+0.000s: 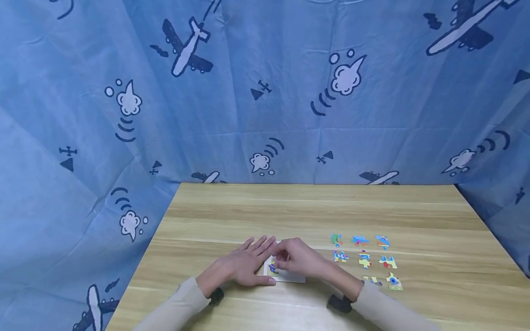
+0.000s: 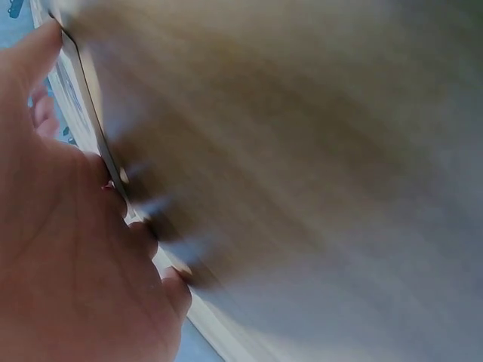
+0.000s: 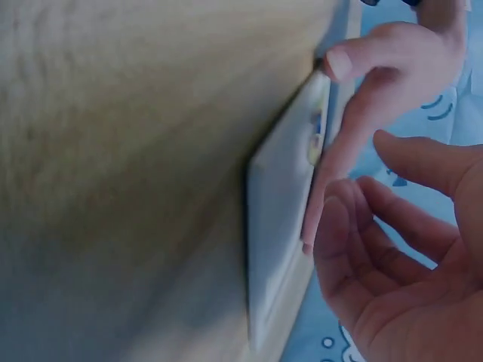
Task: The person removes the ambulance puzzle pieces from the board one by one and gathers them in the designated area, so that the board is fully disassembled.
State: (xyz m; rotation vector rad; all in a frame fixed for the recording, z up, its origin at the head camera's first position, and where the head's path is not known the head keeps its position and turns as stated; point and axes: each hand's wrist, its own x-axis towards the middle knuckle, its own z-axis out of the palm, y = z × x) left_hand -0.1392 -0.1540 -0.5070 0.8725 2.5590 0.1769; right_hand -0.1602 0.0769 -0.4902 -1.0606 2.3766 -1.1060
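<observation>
A small white puzzle tray (image 1: 293, 277) lies on the table between both hands. A colourful puzzle piece (image 1: 272, 268) sits at its left side. My left hand (image 1: 247, 266) rests beside the tray with fingers spread, its thumb at the near left corner. In the left wrist view, the fingers of the left hand (image 2: 83, 249) lie along the tray's edge. Over the tray hovers my right hand (image 1: 300, 258), which covers part of it. The right wrist view shows the right hand (image 3: 411, 256) with fingers loosely bent, the thumb apart from them, and no piece visible between.
To the right, several loose puzzle pieces (image 1: 364, 260) lie in rough rows on the wooden table (image 1: 215, 207). A blue curtain (image 1: 232, 105) printed with planes hangs behind and beside the table.
</observation>
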